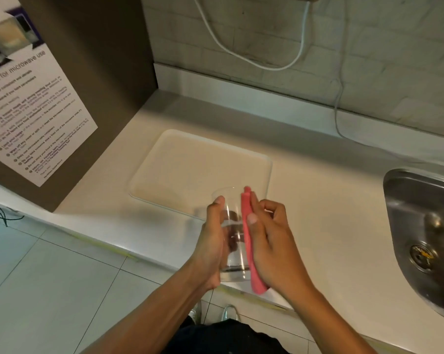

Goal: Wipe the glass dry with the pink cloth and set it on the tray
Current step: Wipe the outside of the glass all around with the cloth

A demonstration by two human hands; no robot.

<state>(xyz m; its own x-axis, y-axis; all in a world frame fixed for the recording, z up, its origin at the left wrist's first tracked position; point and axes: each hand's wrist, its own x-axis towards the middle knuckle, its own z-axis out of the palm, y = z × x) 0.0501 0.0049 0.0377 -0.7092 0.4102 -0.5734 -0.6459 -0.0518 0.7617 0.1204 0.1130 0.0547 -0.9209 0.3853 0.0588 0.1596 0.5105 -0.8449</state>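
A clear drinking glass (232, 236) is held in the air above the counter's front edge, its mouth pointing away from me. My left hand (212, 241) grips its left side. My right hand (269, 241) presses a folded pink cloth (250, 251) flat against the glass's right side. The cream tray (180, 164) lies on the counter just beyond the glass, with nothing on it.
A steel sink (425, 238) is sunk into the counter at the right. A brown cabinet side with a microwave notice (34, 118) stands at the left. White cables (300, 47) hang on the tiled wall behind. Floor tiles show below the counter edge.
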